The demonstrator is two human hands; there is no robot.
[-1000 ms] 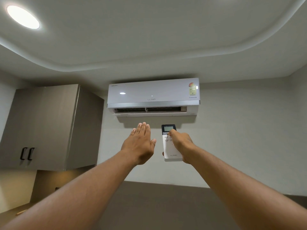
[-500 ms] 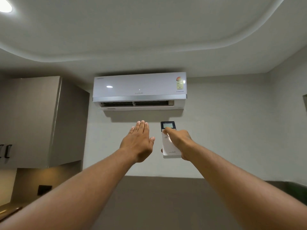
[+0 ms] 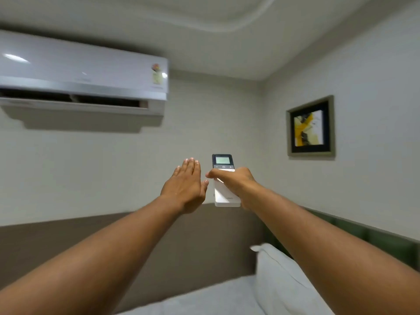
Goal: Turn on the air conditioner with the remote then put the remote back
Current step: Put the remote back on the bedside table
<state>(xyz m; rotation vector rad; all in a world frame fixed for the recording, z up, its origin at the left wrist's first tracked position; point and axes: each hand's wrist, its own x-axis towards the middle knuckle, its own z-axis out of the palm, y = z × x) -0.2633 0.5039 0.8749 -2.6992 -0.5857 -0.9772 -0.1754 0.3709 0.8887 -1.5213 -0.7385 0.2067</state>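
The remote (image 3: pixel 225 178) is clamped upright in the right hand (image 3: pixel 236 181), thumb laid across its face below the lit screen — a hold suited to pressing buttons. The left hand (image 3: pixel 185 186) is held flat and empty just beside it, fingers together. The air conditioner (image 3: pixel 84 76), upper left, shows an open vent.

One head-worn view looks forward and tilts slightly upward at a wall corner. The air conditioner (image 3: pixel 81 75) sits high at the left edge, partly cropped and fairly near. A framed picture (image 3: pixel 311 126) hangs right of it on the side wall; a pillow (image 3: pixel 281 283) lies below, near the lens.
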